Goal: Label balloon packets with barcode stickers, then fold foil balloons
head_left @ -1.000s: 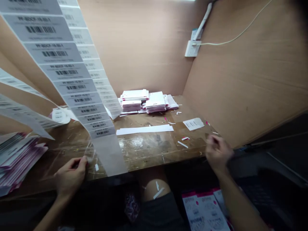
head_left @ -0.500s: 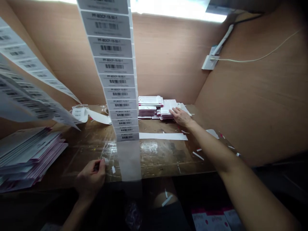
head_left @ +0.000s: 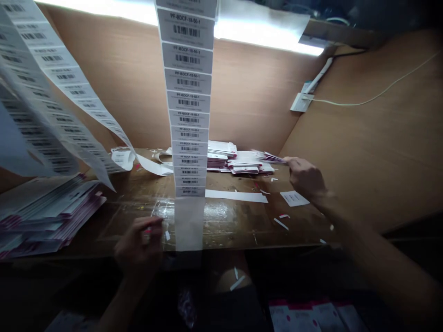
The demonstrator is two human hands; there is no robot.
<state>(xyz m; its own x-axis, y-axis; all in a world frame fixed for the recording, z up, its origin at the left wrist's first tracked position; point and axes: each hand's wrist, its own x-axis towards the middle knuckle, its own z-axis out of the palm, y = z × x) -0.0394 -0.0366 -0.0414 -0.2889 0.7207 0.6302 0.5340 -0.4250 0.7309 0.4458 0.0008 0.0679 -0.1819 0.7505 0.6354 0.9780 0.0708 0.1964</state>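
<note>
My right hand [head_left: 305, 177] pinches a small bundle of flat white and pink cartons [head_left: 272, 157] by its right end. The bundle is raised and tilted at the right side of the pile of similar cartons [head_left: 244, 161] by the back wall. My left hand [head_left: 140, 240] is closed with the fingertips together over the table's front edge; motion smears it, and whatever sits in its fingers cannot be made out. Just right of it, a long strip of barcode labels [head_left: 188, 99] hangs down from above, its lower end blank.
More label strips [head_left: 74, 87] hang at the left above a large stack of flat cartons [head_left: 44, 216]. A white paper strip [head_left: 238, 196], a printed slip [head_left: 294, 198] and scraps lie on the table [head_left: 121, 221]. Below the table, packages with pink tops [head_left: 294, 316] stand. A socket [head_left: 301, 102] is on the wall.
My right hand has gone from resting on the carton pile to the right, lifting a bundle off it. My left hand has shifted slightly right and stays closed. The camera view has tilted up.
</note>
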